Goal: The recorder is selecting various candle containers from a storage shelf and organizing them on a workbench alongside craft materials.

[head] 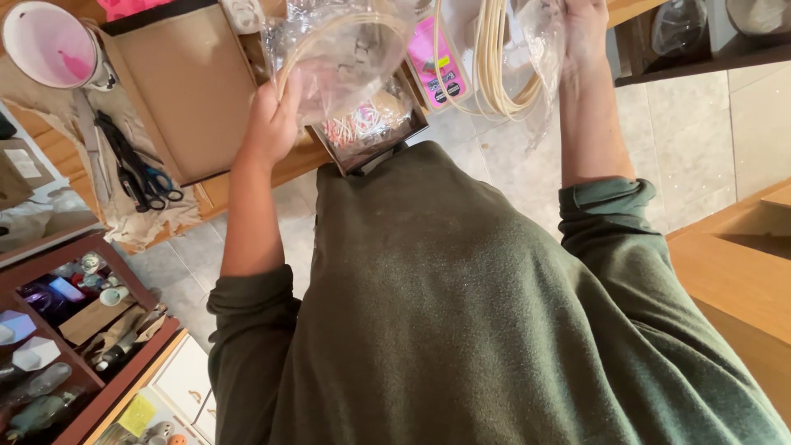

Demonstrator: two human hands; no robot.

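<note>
While the head camera looks down over a green sweater, both hands are raised above a wooden surface (288, 165).
Left hand (272, 124): closed on the lower edge of a clear plastic bag (346, 58), fingers curled into the crinkled film.
Clear plastic bag: held up over the surface; a pale hoop of cane shows through it.
Right hand (585, 33): at the top edge of the view, partly cut off; it grips a second piece of clear film (540, 49) that hangs beside a coil of pale cane (494, 66). How far its fingers are closed cannot be told.
Coil of pale cane: several loops hanging between the two hands, nearer the right one.
Small box (371, 132): below the bag, at the edge of the surface, holding small pink and white pieces.
Cardboard sheet (181, 91): flat on the surface, left of the left hand.
Scissors (140, 173): dark, with blue handles, lying well left of the cardboard.
Pink-lined bowl (49, 45): top left corner.
</note>
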